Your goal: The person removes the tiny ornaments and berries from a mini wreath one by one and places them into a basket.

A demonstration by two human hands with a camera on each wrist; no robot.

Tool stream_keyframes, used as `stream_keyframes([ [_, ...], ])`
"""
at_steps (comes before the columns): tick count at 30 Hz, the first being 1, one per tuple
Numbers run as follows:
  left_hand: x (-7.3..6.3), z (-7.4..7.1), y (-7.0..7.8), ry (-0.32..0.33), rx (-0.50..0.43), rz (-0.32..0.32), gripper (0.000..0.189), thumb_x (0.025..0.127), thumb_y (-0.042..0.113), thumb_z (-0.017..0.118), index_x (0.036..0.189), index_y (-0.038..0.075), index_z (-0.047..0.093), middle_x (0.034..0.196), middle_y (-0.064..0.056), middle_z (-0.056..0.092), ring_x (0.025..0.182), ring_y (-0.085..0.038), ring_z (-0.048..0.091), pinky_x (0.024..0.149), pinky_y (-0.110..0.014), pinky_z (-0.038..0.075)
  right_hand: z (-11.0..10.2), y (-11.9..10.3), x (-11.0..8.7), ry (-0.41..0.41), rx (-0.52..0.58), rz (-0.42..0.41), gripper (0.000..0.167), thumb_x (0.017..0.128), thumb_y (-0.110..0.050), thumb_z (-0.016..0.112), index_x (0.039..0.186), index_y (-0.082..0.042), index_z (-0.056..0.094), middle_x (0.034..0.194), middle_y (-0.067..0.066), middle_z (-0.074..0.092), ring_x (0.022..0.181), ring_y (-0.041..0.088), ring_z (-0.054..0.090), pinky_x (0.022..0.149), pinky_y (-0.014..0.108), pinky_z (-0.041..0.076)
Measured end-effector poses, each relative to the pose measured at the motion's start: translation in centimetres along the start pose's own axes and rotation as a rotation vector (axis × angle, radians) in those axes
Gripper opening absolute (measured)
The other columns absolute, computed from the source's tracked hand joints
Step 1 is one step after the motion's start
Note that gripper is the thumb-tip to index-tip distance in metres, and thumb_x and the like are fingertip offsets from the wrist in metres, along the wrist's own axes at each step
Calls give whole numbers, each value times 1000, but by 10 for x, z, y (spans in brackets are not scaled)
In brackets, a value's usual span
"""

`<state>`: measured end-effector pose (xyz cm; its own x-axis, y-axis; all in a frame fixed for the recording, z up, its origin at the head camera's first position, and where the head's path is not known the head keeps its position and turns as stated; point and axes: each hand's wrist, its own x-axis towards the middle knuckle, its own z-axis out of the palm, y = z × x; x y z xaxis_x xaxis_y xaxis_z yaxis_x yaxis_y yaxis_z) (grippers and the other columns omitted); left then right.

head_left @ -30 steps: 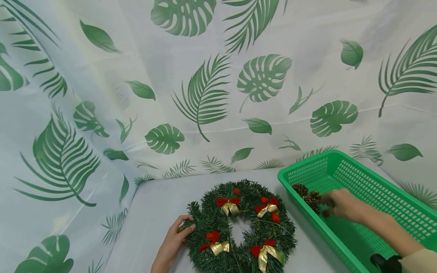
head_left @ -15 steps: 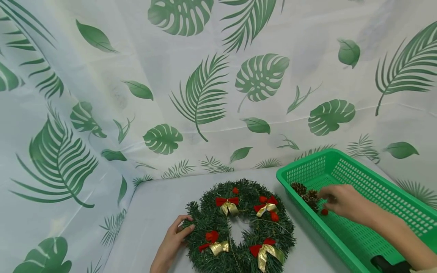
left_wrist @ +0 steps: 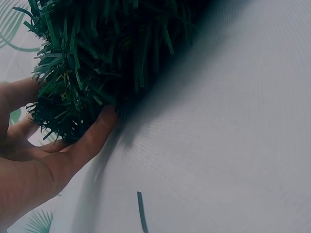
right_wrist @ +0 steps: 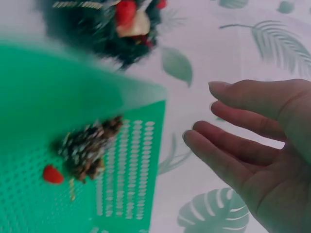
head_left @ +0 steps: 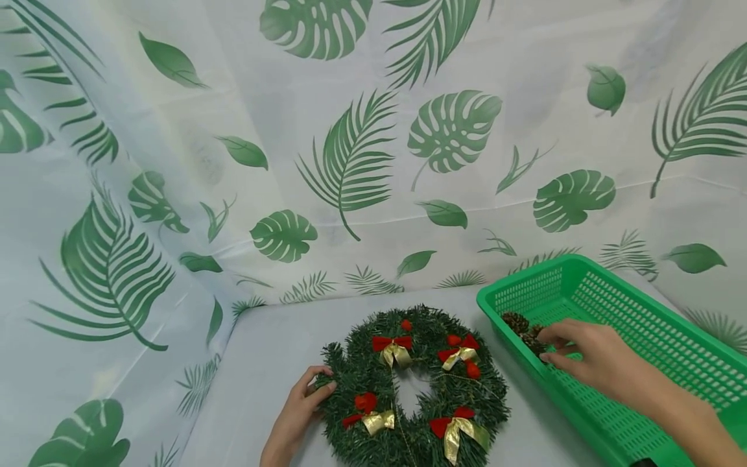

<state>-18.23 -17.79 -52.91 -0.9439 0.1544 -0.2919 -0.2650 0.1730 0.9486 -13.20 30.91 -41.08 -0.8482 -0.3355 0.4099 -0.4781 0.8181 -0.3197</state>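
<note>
Dark green wreath (head_left: 428, 331), red-and-gold bows (head_left: 395, 351), brown pinecones (head_left: 516, 322), bright green basket (head_left: 648, 331), white cloth (head_left: 379, 253) with green leaf print.

A faintly creased white fabric backdrop (head_left: 385, 227), apparently a hung sheet, lines the rear and left sides, printed with green monstera leaves (head_left: 452, 133) and palm fronds (head_left: 338, 159). Below lies a plain whitish counter (head_left: 274, 344); the soft light looks bluer toward the left.

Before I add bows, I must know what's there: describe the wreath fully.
The wreath is a ring of dark green, plastic-looking needles with an open centre. It bears four red and gold bows, red ornaments and a thin gold strand. It lies on the white table, left of the green basket, its near edge cropped. The left hand grips its left edge.
</note>
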Motion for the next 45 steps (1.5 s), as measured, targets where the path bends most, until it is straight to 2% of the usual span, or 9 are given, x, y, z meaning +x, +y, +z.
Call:
stream_keyframes([
  [10,1,4,-1,-16,-23,19,39,102,33,66,129,9,54,93,-4,51,79,-18,44,66,-36,40,9,-19,-6,185,61,-93,50,59,8,91,101,-14,74,87,-6,71,73,-9,61,60,10,44],
  [16,1,4,0,-15,-17,21,37,101,35,67,127,11,55,101,-6,55,82,-18,46,67,-37,41,18,-28,-9,258,88,-105,58,54,11,91,102,-17,74,92,-6,72,78,-7,67,66,7,48],
  [20,1,4,0,-17,-22,15,38,101,34,66,128,10,54,97,-5,53,81,-18,45,67,-37,41,23,-37,-10,290,102,-116,48,65,-2,93,103,-24,74,96,-10,72,82,-8,68,69,8,50],
  [23,1,2,-1,-20,-27,9,39,101,34,67,129,10,54,96,-4,53,80,-18,46,67,-37,42,28,-42,-8,314,112,-155,19,90,-36,79,105,-26,74,100,-9,72,84,-4,69,73,8,50],
  [27,0,1,-1,-21,-32,7,39,101,35,67,129,10,54,97,-4,54,81,-18,48,68,-37,44,36,-46,-4,318,120,-213,43,100,-59,48,109,-26,74,107,-7,71,92,0,67,77,8,48],
  [35,-2,0,1,-21,-24,1,41,100,38,68,128,11,55,95,-4,52,81,-19,46,68,-37,43,56,-46,-2,296,153,-269,37,101,-51,56,115,-21,72,116,-4,68,100,7,67,82,8,47],
  [38,-2,0,2,-20,-21,3,42,100,38,68,129,11,54,95,-4,52,81,-19,46,68,-37,43,62,-49,-1,251,160,-280,29,94,-32,78,119,-21,70,121,-2,66,103,11,66,84,8,47],
  [42,-3,-1,3,-18,-26,4,42,100,37,68,128,10,54,94,-4,52,80,-18,47,68,-36,44,69,-54,1,189,163,-261,63,69,1,90,123,-22,67,123,-1,64,104,15,66,78,15,51],
  [45,-3,-1,3,-17,-25,4,41,100,37,69,128,10,54,93,-4,52,80,-18,47,68,-36,44,75,-56,3,170,155,-242,66,64,5,90,122,-18,67,122,2,64,102,18,66,71,25,54],
])
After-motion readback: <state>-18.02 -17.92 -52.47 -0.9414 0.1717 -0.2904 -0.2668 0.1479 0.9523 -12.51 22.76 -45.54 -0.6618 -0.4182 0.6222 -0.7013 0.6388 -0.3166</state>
